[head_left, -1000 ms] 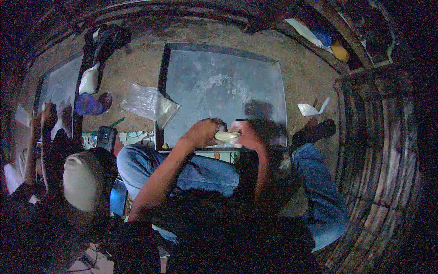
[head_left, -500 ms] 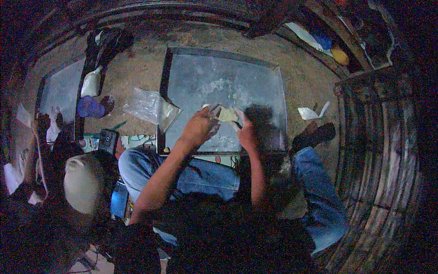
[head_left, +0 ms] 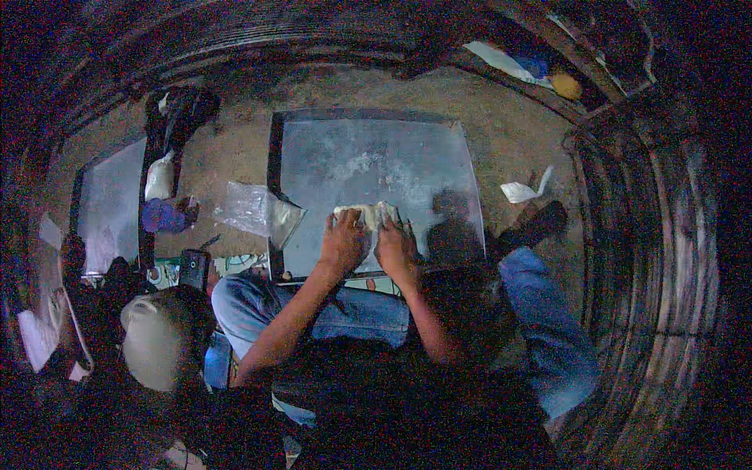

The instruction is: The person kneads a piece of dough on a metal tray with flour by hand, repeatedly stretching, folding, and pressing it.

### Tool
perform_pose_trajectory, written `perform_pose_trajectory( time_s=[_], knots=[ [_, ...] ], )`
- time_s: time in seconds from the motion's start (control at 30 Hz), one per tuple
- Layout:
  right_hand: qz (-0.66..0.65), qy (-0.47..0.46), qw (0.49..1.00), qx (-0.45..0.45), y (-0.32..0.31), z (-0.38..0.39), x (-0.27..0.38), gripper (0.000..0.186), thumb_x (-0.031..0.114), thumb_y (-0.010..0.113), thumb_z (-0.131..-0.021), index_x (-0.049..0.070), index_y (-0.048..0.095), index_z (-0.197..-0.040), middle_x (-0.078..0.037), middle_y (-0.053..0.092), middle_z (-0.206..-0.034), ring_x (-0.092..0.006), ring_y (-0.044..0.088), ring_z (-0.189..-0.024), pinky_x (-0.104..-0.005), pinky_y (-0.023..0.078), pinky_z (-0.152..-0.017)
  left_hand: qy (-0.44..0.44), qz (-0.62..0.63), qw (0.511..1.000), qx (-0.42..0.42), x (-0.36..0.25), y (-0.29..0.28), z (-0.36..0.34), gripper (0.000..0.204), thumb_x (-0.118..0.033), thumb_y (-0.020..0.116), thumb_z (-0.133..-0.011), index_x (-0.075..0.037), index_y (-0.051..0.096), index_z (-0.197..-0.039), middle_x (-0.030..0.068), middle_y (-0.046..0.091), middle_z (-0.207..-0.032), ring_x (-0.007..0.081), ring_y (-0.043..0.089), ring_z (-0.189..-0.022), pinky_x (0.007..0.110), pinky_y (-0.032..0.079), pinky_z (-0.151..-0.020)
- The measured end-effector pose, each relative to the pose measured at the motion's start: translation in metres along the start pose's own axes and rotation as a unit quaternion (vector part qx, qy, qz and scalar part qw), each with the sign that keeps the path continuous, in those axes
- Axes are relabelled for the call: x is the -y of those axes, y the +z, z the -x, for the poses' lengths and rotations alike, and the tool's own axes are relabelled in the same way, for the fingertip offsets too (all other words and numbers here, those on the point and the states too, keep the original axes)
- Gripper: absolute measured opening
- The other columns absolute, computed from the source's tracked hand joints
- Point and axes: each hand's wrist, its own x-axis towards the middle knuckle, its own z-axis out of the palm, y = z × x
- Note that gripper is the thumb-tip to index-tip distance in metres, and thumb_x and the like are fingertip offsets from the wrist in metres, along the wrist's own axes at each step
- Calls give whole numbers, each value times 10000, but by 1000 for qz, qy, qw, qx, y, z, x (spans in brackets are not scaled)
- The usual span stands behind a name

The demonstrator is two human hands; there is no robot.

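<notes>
Fingers (head_left: 345,227) of both hands press flat on the dough (head_left: 365,214).
Left hand (head_left: 342,244) and right hand (head_left: 395,249) bear down together, pinning it to the metal sheet (head_left: 368,160).

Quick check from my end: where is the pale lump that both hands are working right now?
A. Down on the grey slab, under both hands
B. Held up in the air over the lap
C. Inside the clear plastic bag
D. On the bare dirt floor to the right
A: the pale lump lies on the grey slab, with the left hand and right hand pressed on its near edge.
</notes>
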Motion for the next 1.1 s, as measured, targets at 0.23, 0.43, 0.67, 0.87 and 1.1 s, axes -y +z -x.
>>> perform_pose_trajectory(
  time_s=[0.23, 0.43, 0.67, 0.87, 1.1],
  knots=[
    [66, -13, 998, -18, 18, 8, -9, 281, 129, 525, -820, 54, 679, -1043, -173, 555, -1321, -369, 501, -1234, -598, 366, -987, -17, -12, 999, 35, -11, -6, 7, 478, -333, 468, -934, 5, 523, -1267, 171, 491, -1320, 336, 427, -1279, 549, 280, -1091],
    [-11, 70, 987, 143, -22, -28, -16, 377, 176, 530, -827, 64, 639, -1170, -168, 575, -1303, -331, 553, -1201, -550, 413, -987, -32, -63, 979, 189, -25, 1, 4, 559, -324, 476, -894, 13, 473, -1340, 204, 405, -1443, 345, 361, -1363, 520, 226, -1140],
    [-321, 6, 935, 150, -38, -68, -87, 175, 162, 671, -787, 69, 722, -926, -110, 720, -914, -228, 683, -831, -359, 529, -793, 193, 3, 975, -109, -11, 8, 19, 242, -132, 559, -804, -39, 613, -1021, 191, 640, -1032, 399, 556, -1086, 532, 430, -980],
    [-381, 30, 923, -41, -98, -100, -63, 211, 127, 769, -748, 50, 705, -933, -70, 712, -842, -157, 653, -725, -326, 527, -691, 39, 229, 972, 24, -1, -67, 44, 461, -156, 717, -737, -61, 617, -1177, 174, 628, -1178, 377, 566, -1141, 426, 466, -961],
    [-369, -127, 916, -98, -278, -109, -71, 222, 212, 766, -729, 61, 711, -883, -60, 698, -822, -199, 662, -803, -374, 527, -752, 43, 146, 986, -66, 9, -138, 26, 376, -172, 721, -788, -70, 665, -1145, 192, 677, -1049, 390, 622, -993, 445, 490, -866]
  ],
)
